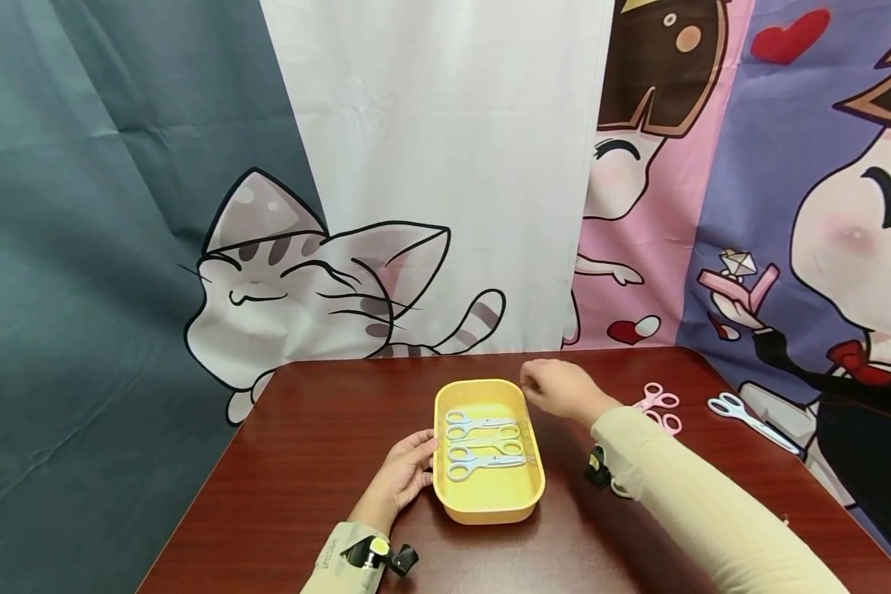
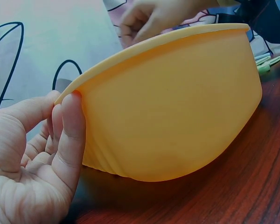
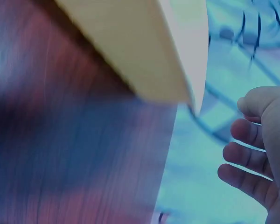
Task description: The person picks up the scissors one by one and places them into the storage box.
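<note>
A yellow plastic tray (image 1: 487, 499) stands on the table with several small pairs of scissors (image 1: 483, 429) inside, light blue and pale yellow-green. My left hand (image 1: 407, 469) pinches its left rim between thumb and fingers; the left wrist view shows the thumb at the lip and the fingers (image 2: 71, 126) against the outer wall. Beyond the far right corner of the tray hovers my right hand (image 1: 564, 389), apart from it. In the right wrist view its fingers (image 3: 245, 154) are loosely bent and hold nothing.
Pink scissors (image 1: 659, 400) lie on the table to the right, partly behind my right sleeve. Farther right are light blue scissors (image 1: 750, 421) near the table's edge. A printed cloth (image 1: 445, 124) hangs behind the table (image 1: 297, 495).
</note>
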Demonstrator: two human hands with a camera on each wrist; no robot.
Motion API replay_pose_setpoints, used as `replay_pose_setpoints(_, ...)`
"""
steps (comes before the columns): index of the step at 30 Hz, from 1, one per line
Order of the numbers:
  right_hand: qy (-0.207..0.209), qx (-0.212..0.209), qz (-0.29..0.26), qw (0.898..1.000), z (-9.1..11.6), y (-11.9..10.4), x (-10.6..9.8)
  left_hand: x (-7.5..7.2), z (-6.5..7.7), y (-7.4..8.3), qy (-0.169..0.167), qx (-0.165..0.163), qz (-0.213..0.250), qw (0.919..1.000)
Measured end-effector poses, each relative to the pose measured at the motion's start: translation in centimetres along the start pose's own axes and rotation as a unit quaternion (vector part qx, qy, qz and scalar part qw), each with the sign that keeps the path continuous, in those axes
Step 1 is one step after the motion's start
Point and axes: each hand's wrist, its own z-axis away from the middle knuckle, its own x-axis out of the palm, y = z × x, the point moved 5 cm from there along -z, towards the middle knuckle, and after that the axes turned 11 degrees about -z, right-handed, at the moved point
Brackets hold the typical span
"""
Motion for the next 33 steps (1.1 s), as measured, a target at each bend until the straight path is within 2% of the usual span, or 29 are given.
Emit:
replay_pose_setpoints(5, 0.002, 0.050, 0.003, 0.999, 1.6, 5.1, -1.7, 0.0, 0.0, 0.0, 0.003, -0.003, -0.002, 1.0000)
replay_pose_setpoints(10, -0.008, 0.084, 0.013, 0.996, 4.2, 9.8, -2.7, 0.0, -0.1, -0.2, 0.002, -0.002, -0.003, 1.0000)
replay_pose_setpoints(15, -0.024, 0.131, 0.004, 0.991, 7.0, 13.0, -3.3, 0.0, 0.1, -0.2, 0.005, -0.002, -0.013, 0.9999)
replay_pose_setpoints(20, -0.052, 0.162, -0.003, 0.985, 9.0, 14.8, -3.2, -0.1, 0.1, 0.0, 0.003, 0.005, -0.015, 0.9999)
replay_pose_setpoints(26, -0.093, 0.223, -0.027, 0.970, 10.2, 16.3, -2.4, -0.1, 0.0, 0.1, -0.005, 0.010, -0.006, 0.9999)
replay_pose_setpoints(30, -0.091, 0.227, -0.035, 0.969, 10.6, 16.4, -1.9, 0.0, 0.0, 0.0, -0.014, 0.013, -0.008, 0.9998)
replay_pose_setpoints(33, -0.089, 0.200, -0.020, 0.976, 10.7, 16.0, -1.4, 0.0, -0.1, 0.0, -0.014, 0.013, -0.015, 0.9997)
